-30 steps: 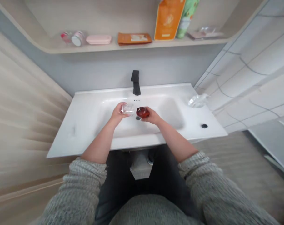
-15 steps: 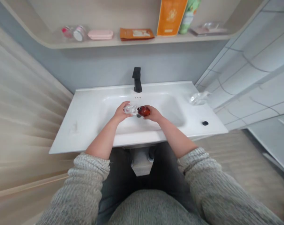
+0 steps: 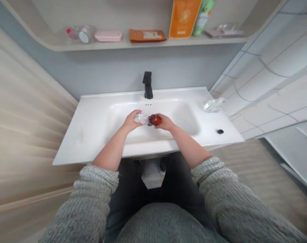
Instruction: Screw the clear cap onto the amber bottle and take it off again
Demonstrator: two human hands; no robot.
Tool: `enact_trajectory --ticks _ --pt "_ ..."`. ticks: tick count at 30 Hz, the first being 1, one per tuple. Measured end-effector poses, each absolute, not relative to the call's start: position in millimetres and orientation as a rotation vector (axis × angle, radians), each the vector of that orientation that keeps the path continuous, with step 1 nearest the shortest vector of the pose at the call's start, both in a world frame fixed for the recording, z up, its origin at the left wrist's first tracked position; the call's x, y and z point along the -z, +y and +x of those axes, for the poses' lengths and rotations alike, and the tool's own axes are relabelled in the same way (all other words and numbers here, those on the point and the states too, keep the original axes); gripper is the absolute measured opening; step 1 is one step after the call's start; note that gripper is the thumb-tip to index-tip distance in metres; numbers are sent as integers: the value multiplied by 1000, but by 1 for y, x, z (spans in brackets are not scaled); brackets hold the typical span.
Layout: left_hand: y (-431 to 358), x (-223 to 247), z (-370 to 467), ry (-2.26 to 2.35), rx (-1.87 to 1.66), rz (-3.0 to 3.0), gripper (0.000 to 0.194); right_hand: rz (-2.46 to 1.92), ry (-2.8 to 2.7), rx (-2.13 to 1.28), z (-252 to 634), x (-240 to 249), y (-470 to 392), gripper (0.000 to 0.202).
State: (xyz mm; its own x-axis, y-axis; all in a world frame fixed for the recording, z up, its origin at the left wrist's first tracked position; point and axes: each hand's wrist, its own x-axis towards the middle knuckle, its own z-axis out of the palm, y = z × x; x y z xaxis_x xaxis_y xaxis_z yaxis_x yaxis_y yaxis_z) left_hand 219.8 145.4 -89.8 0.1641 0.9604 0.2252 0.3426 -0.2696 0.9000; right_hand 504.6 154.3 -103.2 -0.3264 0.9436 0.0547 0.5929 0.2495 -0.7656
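Over the white sink basin, my two hands hold small vessels close together. My left hand is closed round a clear bottle, which looks like transparent plastic or glass. In my right hand is an amber bottle, tilted on its side with its dark mouth pointing left at the clear bottle. The two mouths meet or nearly meet; I cannot tell whether they touch. Liquid flow between them cannot be made out. Below them the dark drain is partly hidden.
A black faucet rises behind the basin. On the right counter are a black cap and a clear crumpled-looking item. Overhead, a shelf holds a pink case, orange pouches and a green tube.
Both hands keep their grip and stay almost in place. The clear bottle has turned slightly and its outline shows more plainly. The whole view has shifted a little.
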Motion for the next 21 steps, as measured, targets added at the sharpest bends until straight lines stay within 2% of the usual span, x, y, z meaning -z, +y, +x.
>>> enact_trajectory --ticks 21 --pt "145 84 217 1200 -1136 1820 78 -1405 -2016 -952 501 99 152 80"
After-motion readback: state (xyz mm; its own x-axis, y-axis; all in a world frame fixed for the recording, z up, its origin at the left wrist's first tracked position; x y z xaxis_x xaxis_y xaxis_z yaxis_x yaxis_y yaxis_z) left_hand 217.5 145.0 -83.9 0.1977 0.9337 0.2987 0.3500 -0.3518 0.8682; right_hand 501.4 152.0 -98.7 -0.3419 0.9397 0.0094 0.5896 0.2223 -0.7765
